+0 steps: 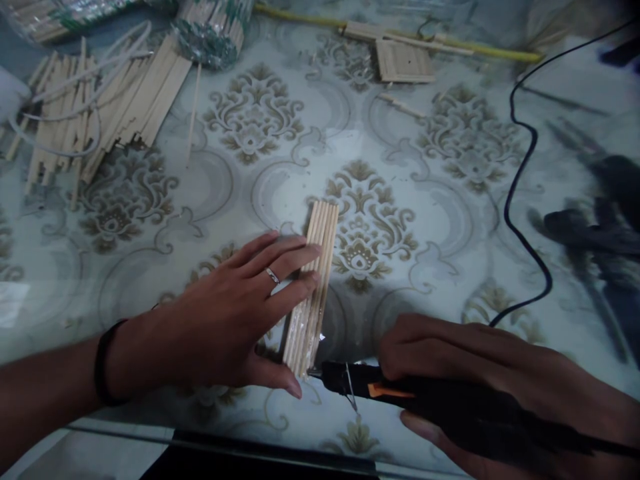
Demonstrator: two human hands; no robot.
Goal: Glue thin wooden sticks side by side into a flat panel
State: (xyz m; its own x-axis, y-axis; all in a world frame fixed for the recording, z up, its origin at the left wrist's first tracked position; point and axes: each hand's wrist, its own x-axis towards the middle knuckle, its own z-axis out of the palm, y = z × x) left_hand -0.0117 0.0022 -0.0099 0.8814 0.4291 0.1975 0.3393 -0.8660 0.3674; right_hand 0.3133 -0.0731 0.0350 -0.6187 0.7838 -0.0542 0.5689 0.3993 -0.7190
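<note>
A small panel of wooden sticks laid side by side (320, 267) rests on the patterned table. My left hand (235, 313) lies flat on its left side, fingers stretched out and pressing it down, a ring on one finger. My right hand (480, 373) is wrapped round a black glue gun with an orange trigger (400, 393). The gun's nozzle touches the near end of the stick panel.
Loose wooden sticks and white cord (95, 100) lie at the far left beside a bundled stick pack (213, 30). A finished stick panel (404, 60) sits at the far centre. The gun's black cable (520, 173) loops along the right. The table's front edge (225, 437) is close.
</note>
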